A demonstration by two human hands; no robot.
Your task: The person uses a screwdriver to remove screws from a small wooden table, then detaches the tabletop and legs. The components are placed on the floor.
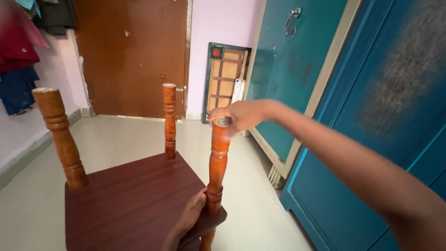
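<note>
Right hand atop table leg, arm outstretched

Single head-worn view, angled forward and down, close over upturned dark-brown wooden stool; brown wooden door far ahead.

A brown wooden door stands far left of a framed board leaning on the pink wall; teal cupboards fill the right, clothes hang far left.
</note>
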